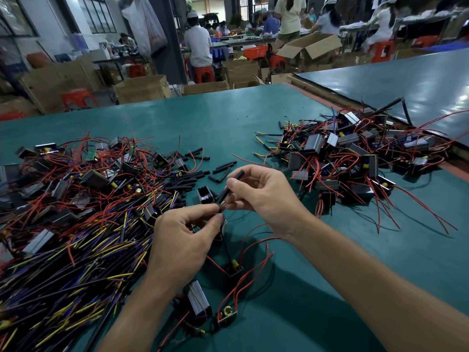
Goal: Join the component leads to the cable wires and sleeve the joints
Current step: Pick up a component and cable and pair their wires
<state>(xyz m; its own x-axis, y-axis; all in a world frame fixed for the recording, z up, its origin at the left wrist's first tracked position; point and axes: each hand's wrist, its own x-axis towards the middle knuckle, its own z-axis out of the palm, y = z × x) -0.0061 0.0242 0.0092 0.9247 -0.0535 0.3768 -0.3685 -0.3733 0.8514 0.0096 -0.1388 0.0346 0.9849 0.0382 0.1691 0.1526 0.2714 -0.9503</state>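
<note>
My right hand (261, 196) pinches a short black sleeve (231, 186) between thumb and fingers, tilted up to the right. Its lower end meets a yellow wire tip (222, 204) that my left hand (182, 242) pinches just below. From the left hand a thin black cable (226, 246) drops to a small component board with a yellow part (234, 266) on the green table (228, 123). Red leads (253, 270) curl away from that board toward another board (227, 313) near the front edge.
A big heap of black cables with yellow and blue wires (76, 250) fills the left. Another pile of boxed components with red leads (355, 158) lies at the right. Loose black sleeves (218, 171) are scattered behind my hands. Several people work at far benches.
</note>
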